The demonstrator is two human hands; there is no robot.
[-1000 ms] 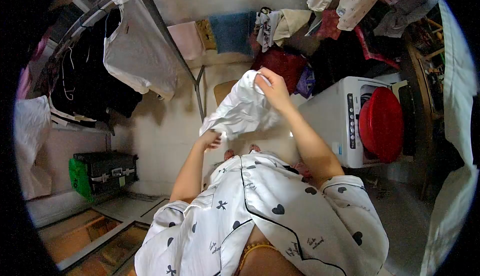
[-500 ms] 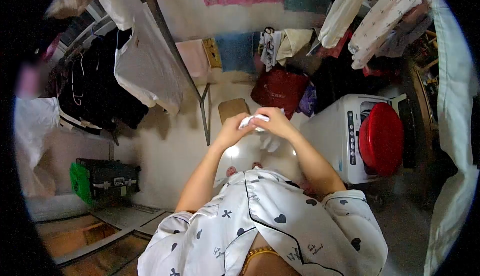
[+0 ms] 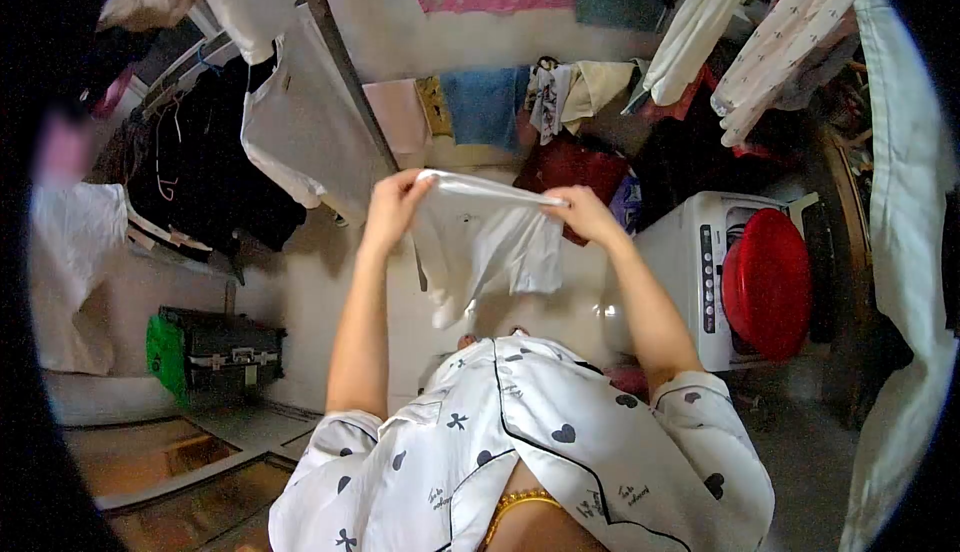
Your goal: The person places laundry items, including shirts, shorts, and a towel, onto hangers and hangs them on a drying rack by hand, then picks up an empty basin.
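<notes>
So you're at the spreading-out bit, left hand (image 3: 392,207) and right hand (image 3: 588,216) pinching opposite ends of the white garment (image 3: 533,250) over the floor (image 3: 325,327), and imo the next move needs even tension.

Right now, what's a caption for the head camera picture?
Left hand and right hand hold a white cloth stretched between them.

Two hands (image 3: 393,214) (image 3: 590,217), two feet (image 3: 468,340) (image 3: 520,332), one held garment (image 3: 535,250) — one washing machine (image 3: 672,272), one black case (image 3: 232,350)
</notes>
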